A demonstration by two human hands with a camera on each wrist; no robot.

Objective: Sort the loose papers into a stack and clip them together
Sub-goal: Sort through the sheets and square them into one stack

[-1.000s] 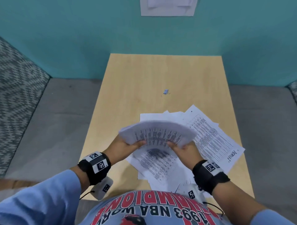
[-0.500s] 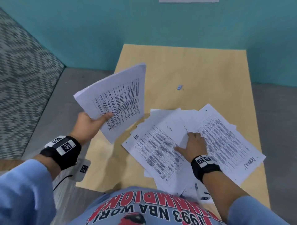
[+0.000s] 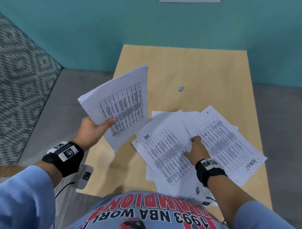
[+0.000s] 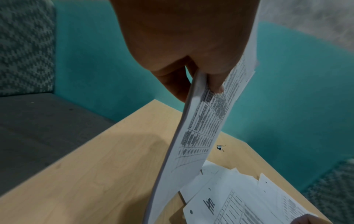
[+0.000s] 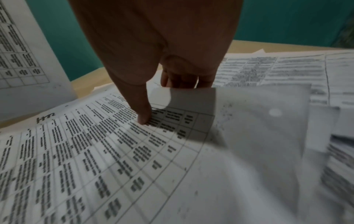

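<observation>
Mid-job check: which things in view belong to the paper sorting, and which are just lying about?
Job:
- held stack of papers, gripped by left hand
- loose papers on table, under right hand
- binder clip, untouched

Lying about:
- sheet on wall
- patterned cushion

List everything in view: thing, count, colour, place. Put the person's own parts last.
held stack of papers: one stack, white with black print, raised over the table's left edge
loose papers: several overlapping sheets, white with black print, spread on the near right of the table
binder clip: one, dark with wire handles, alone on the table beyond the papers
table: one, light wood, against the wall
wall: teal, behind the table
wristbands: two, black with tags, one on each wrist
left hand: grips the held stack's near corner
right hand: thumb on the loose papers, fingers under a lifted sheet
</observation>
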